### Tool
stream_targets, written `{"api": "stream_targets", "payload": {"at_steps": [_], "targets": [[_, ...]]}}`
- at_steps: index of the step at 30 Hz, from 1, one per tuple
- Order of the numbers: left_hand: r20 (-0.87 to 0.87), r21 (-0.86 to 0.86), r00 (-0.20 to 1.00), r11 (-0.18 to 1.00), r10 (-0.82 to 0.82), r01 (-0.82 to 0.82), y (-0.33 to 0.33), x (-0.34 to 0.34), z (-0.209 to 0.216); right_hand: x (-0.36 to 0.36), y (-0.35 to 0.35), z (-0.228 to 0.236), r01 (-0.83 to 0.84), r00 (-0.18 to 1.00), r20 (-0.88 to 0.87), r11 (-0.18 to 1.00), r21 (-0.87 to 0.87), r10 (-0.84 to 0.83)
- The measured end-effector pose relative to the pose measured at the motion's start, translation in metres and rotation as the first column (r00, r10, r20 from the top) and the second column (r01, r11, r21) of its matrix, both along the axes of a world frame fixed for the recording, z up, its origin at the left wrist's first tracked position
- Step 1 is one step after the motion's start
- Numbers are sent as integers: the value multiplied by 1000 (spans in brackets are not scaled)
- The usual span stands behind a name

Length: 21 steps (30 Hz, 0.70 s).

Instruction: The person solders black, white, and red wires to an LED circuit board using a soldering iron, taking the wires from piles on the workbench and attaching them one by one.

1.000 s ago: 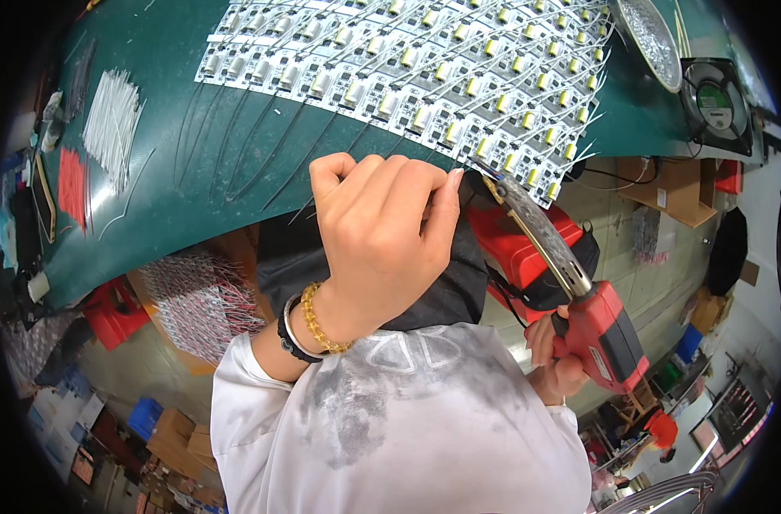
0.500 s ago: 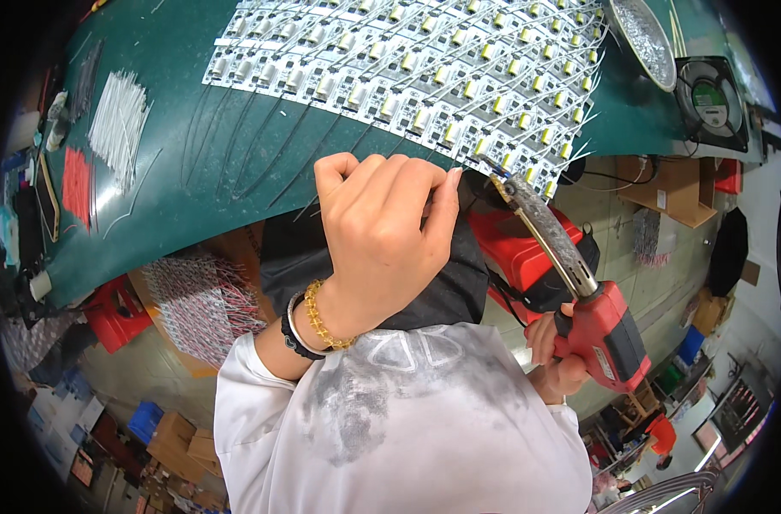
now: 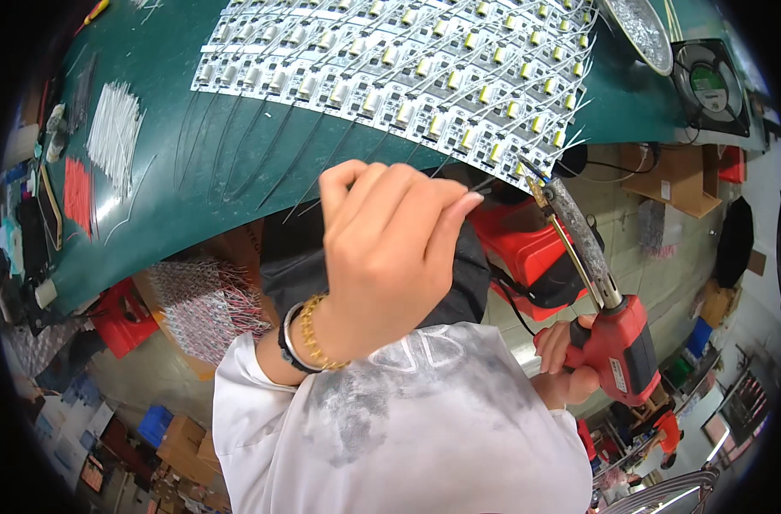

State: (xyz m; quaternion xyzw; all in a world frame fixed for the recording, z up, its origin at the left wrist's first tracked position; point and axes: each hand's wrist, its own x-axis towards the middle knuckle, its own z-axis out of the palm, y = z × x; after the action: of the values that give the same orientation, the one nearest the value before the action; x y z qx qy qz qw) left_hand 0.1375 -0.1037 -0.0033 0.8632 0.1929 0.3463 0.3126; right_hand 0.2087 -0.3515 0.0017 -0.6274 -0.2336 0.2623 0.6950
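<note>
A panel of white circuit boards (image 3: 369,81), set with rows of small cylindrical parts and thin wires, lies at the near edge of the green table. Below the panel's near edge my left hand (image 3: 390,248) is closed in a pinch, thumb against fingers. A thin dark wire (image 3: 486,183) pokes out at its fingertips toward the panel's right corner. My right hand (image 3: 566,364) grips the handle of a red and black soldering gun (image 3: 626,351). Its tip is at the boards' near right corner; whether it touches is too small to tell. Dark wires (image 3: 275,158) trail from the near row.
Bundles of white wires (image 3: 114,133), red wires (image 3: 77,193) and black wires (image 3: 82,90) lie on the table's left. A metal dish (image 3: 640,34) and a black fan (image 3: 709,90) stand at the right. Below are a red stool (image 3: 527,248) and a carton (image 3: 682,184).
The soldering gun's tip has moved right along the panel's near edge to its end corner. My left hand, still pinched, has shifted slightly right and down. The whole view has shifted a little.
</note>
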Motion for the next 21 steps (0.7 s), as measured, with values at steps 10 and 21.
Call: {"api": "stream_targets", "payload": {"at_steps": [10,21], "targets": [[-55,9,997,998,54,-54,-7,12,-13,12,-24,-13,-234,964,129,972,-10,234],[-56,109,993,990,100,-94,-10,16,-21,-2,-10,-1,21,996,-85,990,-141,-33]]}}
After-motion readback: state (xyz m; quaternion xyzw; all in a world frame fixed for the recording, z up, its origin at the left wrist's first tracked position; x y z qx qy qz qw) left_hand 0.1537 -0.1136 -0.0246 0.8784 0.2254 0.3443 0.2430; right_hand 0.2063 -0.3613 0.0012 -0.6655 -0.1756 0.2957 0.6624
